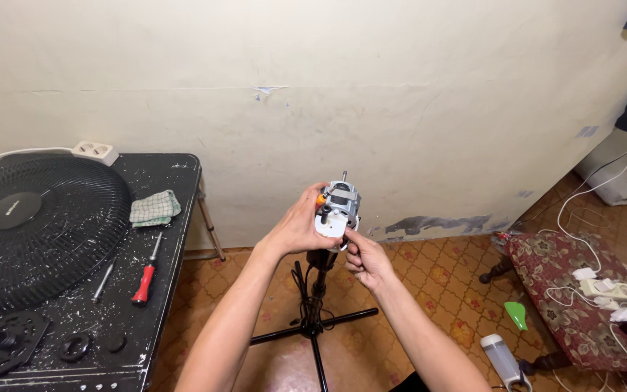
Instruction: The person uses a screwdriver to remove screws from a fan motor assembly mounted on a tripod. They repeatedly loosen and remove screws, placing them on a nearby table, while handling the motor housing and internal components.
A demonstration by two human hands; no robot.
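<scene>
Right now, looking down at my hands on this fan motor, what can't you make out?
Head view only:
- Fan motor: its underside and its joint with the black stand are hidden by the left hand and right hand.
- Right hand's fingers: what they pinch is too small to tell.
- Fan grille: cut off by the left edge.
- Small black parts on the table: too small to identify.

On the black table [161,174], a black fan grille [38,232] lies left of a checked cloth [154,208]; a red-handled screwdriver [146,274] lies below that cloth, a white power strip [96,152] at the table's far edge
</scene>
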